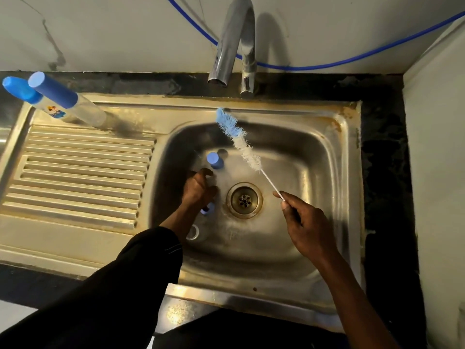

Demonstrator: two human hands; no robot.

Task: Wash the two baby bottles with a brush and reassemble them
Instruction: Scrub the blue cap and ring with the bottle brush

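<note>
Baby bottle (47, 108) shows a colourful unreadable label; right hand (305, 222) pinches brush (236, 137).

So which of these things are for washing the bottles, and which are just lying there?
For the job: brush, front bottle, back bottle, blue cap in the basin, tap, sink.
Just lying about: blue hose, dark counter.

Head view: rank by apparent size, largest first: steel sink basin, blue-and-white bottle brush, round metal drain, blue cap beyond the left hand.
1. steel sink basin
2. blue-and-white bottle brush
3. round metal drain
4. blue cap
</note>
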